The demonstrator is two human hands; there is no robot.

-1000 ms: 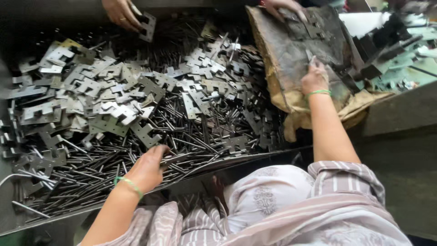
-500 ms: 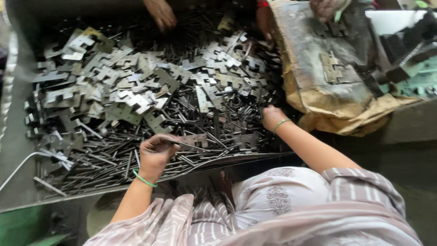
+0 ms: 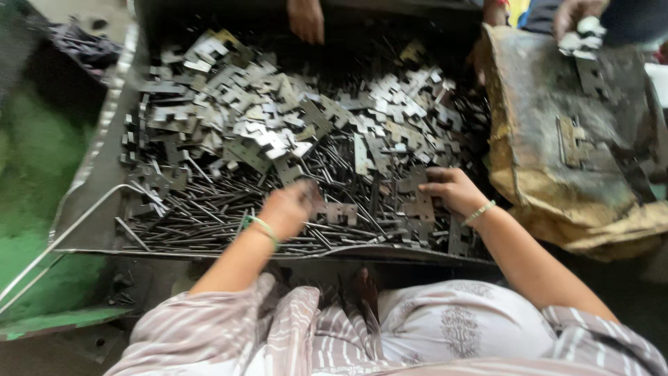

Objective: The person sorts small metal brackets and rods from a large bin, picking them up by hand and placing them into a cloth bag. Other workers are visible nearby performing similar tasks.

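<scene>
Left hand point(image 3: 289, 207) pinched a flat notched grey metal plate point(image 3: 339, 212) above the thin dark steel pins point(image 3: 209, 216), right hand point(image 3: 452, 189) just beside that plate, fingers loosely spread on stamped pieces.

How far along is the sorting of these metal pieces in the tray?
Done: a few flat plates lie on the worn brown sack at right. In hand: the left hand grips a flat bracket over the thin rods, though blur hides the exact grip; the right hand rests on dark brackets. Left: the metal tray holds a large heap of cut plates, so most appears undone.
</scene>
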